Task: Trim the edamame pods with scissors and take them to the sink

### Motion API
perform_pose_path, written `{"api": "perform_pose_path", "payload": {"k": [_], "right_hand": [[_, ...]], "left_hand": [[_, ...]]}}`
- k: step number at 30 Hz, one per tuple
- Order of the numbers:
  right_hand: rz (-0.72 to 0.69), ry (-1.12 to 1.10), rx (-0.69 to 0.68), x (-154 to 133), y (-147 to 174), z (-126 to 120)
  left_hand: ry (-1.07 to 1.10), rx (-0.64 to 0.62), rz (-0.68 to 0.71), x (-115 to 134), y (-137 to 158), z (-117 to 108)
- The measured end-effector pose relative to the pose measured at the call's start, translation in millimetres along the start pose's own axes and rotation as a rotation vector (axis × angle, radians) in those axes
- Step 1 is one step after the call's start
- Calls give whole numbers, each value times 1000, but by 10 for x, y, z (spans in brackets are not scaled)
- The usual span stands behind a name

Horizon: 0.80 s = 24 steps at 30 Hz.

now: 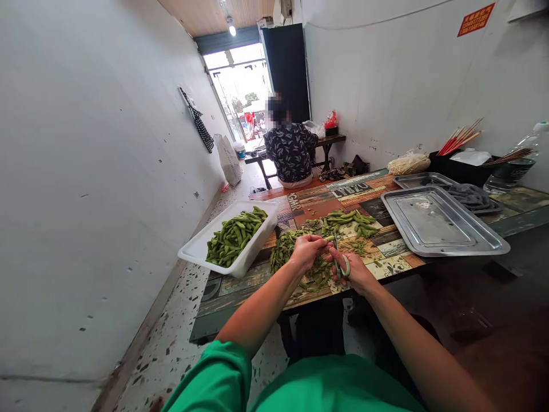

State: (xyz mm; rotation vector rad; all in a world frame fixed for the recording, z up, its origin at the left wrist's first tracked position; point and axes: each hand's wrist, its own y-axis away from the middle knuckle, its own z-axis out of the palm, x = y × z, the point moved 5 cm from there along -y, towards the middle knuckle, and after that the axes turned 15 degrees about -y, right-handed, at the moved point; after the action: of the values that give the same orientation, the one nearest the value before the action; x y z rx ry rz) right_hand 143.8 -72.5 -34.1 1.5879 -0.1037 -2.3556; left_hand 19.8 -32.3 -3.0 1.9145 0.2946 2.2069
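Over the near part of the table, my left hand [309,250] pinches a green soybean pod [329,238]. My right hand [350,273] is closed around the light green handles of a pair of scissors [345,265], whose blades point up beside the pod. Beneath and around both hands lie green trimmings [319,274]. Just beyond them is a loose pile of pods [348,220]. To the left, a white plastic tub [253,256] holds a heap of green pods [237,233].
Metal trays [446,223] sit at the right, one with a dark cloth [470,196]. Behind them stand a black box [446,163] of skewers and a clear plastic bottle [517,163]. A person [289,150] sits farther off, facing away. A white wall [86,171] runs along the left.
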Motion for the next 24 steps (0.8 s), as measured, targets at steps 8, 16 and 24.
{"api": "perform_pose_path", "payload": {"k": [8,16,24], "right_hand": [[-1,34,80,7,-21,-93],[1,-47,143,-11,-88,-389],[-117,-317,235,-176,-37,-573]], "left_hand": [[-17,46,31,-70,-39,31],[-1203,898,453,1360,31,-1210],[-1788,291,461,857,-581,-69]]}}
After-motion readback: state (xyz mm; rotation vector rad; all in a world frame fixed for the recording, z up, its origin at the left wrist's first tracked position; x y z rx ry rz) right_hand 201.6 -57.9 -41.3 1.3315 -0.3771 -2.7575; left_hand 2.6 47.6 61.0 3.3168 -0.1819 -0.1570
